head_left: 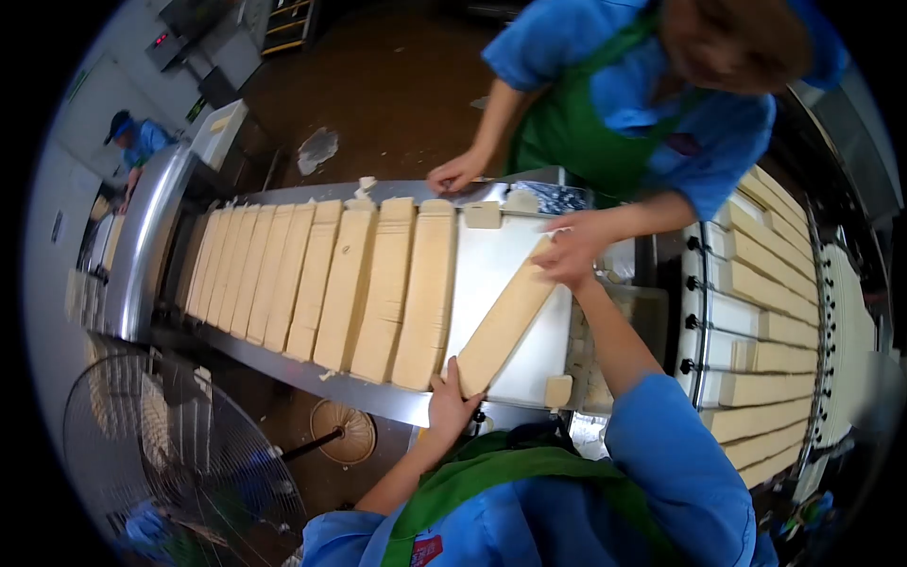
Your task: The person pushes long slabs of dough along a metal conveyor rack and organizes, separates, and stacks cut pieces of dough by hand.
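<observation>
Clasped at its near end by the left hand (452, 414), a pale slab (505, 324) is slanting over the white belt (484, 265) toward the right hand (573, 268), whose grip is unclear

White surface (484, 269), metal rims (378, 398), long pale slabs (425, 293) side by side

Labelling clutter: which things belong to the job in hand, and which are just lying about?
Job:
- left hand, right hand
- held slab
- white belt
- slab row

Lying about, apparently:
- fan
- small block at belt's near edge
</observation>
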Demonstrator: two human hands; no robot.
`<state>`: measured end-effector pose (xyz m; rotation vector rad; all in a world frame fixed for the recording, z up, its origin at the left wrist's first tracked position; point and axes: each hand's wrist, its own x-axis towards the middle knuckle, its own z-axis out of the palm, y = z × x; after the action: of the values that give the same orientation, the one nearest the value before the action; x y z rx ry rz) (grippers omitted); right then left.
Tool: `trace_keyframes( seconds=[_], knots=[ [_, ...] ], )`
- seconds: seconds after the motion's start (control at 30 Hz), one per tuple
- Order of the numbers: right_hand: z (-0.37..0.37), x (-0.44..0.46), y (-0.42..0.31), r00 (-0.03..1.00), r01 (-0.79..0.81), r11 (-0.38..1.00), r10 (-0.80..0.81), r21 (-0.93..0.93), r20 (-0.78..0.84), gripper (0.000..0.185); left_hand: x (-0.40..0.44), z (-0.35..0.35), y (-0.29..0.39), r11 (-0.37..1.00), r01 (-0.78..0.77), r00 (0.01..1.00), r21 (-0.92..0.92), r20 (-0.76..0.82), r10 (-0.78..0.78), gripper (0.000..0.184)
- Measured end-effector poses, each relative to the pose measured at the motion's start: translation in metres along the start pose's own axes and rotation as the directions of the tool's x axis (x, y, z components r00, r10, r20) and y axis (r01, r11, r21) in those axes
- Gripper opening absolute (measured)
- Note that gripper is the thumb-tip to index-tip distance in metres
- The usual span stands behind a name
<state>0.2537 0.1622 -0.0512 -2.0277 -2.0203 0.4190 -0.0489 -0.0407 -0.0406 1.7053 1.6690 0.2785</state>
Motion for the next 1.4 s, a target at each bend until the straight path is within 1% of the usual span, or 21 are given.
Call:
trace_keyframes(
  seconds=[0.07, 0.13, 0.17, 0.2, 0.23, 0.27, 0.3, 0.47, 0.53, 0.67, 0.73, 0.8, 0.87, 0.93, 1.0, 1.1, 1.17, 1.2, 1.27, 1.33, 1.4],
  knots=[
    [-0.003, -0.048, 0.037, 0.975, 0.021, 0.985, 0.018, 0.170, -0.222, 0.079, 0.007, -0.003, 0.000, 0.973, -0.158, 0.987, 0.168, -0.010, 0.162, 0.097],
    [-0.017, -0.101, 0.053, 0.982, -0.157, 0.888, 0.188, 0.433, -0.031, 0.093, 0.011, -0.002, 0.017, 0.988, -0.051, 0.998, 0.145, 0.054, 0.044, 0.097],
    [-0.042, -0.125, 0.040, 0.967, -0.254, 0.873, 0.234, 0.416, 0.101, 0.106, 0.016, 0.013, 0.011, 0.972, -0.139, 0.990, 0.192, -0.005, 0.142, 0.096],
    [-0.051, -0.150, 0.035, 0.973, -0.231, 0.862, 0.218, 0.452, 0.080, 0.112, 0.023, 0.024, 0.001, 0.944, -0.229, 0.967, 0.237, -0.057, 0.249, 0.096],
    [-0.030, -0.169, 0.053, 0.994, -0.092, 0.903, 0.107, 0.420, -0.012, 0.118, 0.025, 0.024, 0.005, 0.967, -0.189, 0.981, 0.170, -0.008, 0.194, 0.095],
    [-0.038, -0.190, 0.053, 0.996, -0.081, 0.973, 0.071, 0.215, 0.054, 0.118, 0.026, 0.023, 0.017, 0.984, -0.136, 0.990, 0.113, 0.043, 0.132, 0.094],
    [-0.048, -0.203, 0.055, 0.979, -0.181, 0.971, 0.163, 0.155, 0.121, 0.114, 0.026, 0.022, 0.038, 0.985, -0.012, 0.998, 0.172, 0.060, 0.002, 0.087],
    [-0.112, -0.269, 0.114, 0.939, -0.281, 0.931, 0.317, 0.235, -0.135, 0.096, -0.007, 0.046, 0.138, 0.962, -0.176, 0.984, 0.207, 0.044, 0.171, 0.083],
    [-0.140, -0.294, 0.150, 0.911, -0.189, 0.939, 0.277, 0.289, -0.305, 0.093, -0.018, 0.062, 0.174, 0.911, -0.402, 0.912, 0.092, -0.052, 0.407, 0.089],
    [-0.207, -0.329, 0.214, 0.873, -0.318, 0.878, 0.418, 0.356, -0.251, 0.098, -0.035, 0.081, 0.269, 0.837, -0.546, 0.834, 0.038, -0.067, 0.547, 0.089],
    [-0.211, -0.333, 0.257, 0.872, -0.282, 0.883, 0.399, 0.376, -0.284, 0.095, -0.031, 0.092, 0.307, 0.799, -0.594, 0.792, 0.096, -0.106, 0.601, 0.088],
    [-0.208, -0.328, 0.298, 0.870, -0.074, 0.897, 0.272, 0.436, -0.412, 0.102, -0.022, 0.103, 0.335, 0.756, -0.634, 0.744, 0.162, -0.139, 0.654, 0.088],
    [-0.203, -0.312, 0.335, 0.895, -0.001, 0.842, 0.241, 0.539, -0.375, 0.099, -0.001, 0.115, 0.353, 0.713, -0.639, 0.693, 0.287, -0.187, 0.696, 0.088],
    [-0.200, -0.293, 0.353, 0.838, -0.076, 0.636, 0.459, 0.767, -0.297, 0.094, 0.015, 0.124, 0.371, 0.655, -0.680, 0.635, 0.328, -0.183, 0.751, 0.088],
    [-0.196, -0.284, 0.370, 0.823, -0.139, 0.685, 0.481, 0.715, -0.301, 0.092, 0.023, 0.133, 0.391, 0.778, -0.597, 0.776, 0.194, -0.104, 0.622, 0.090],
    [-0.195, -0.276, 0.387, 0.729, -0.538, 0.686, 0.670, 0.489, -0.138, 0.092, 0.031, 0.145, 0.433, 0.717, -0.676, 0.709, 0.167, -0.117, 0.696, 0.069],
    [-0.202, -0.280, 0.382, 0.694, -0.621, 0.690, 0.704, 0.371, -0.149, 0.089, 0.060, 0.169, 0.446, 0.638, -0.768, 0.623, 0.058, -0.169, 0.764, 0.048],
    [-0.206, -0.283, 0.380, 0.663, -0.693, 0.683, 0.729, 0.230, -0.170, 0.086, 0.073, 0.179, 0.449, 0.657, -0.712, 0.687, 0.247, 0.051, 0.725, 0.042],
    [-0.209, -0.288, 0.380, 0.649, -0.689, 0.678, 0.735, 0.257, -0.199, 0.084, 0.082, 0.226, 0.446, 0.680, -0.730, 0.671, -0.074, 0.111, 0.733, 0.031],
    [-0.196, -0.289, 0.388, 0.643, -0.649, 0.677, 0.732, 0.345, -0.227, 0.072, 0.059, 0.247, 0.469, 0.517, -0.855, 0.519, 0.037, 0.031, 0.855, 0.035],
    [-0.177, -0.284, 0.411, 0.626, -0.595, 0.688, 0.721, 0.415, -0.297, 0.064, 0.061, 0.265, 0.484, 0.587, -0.807, 0.591, 0.071, 0.064, 0.804, 0.039]
  ],
)
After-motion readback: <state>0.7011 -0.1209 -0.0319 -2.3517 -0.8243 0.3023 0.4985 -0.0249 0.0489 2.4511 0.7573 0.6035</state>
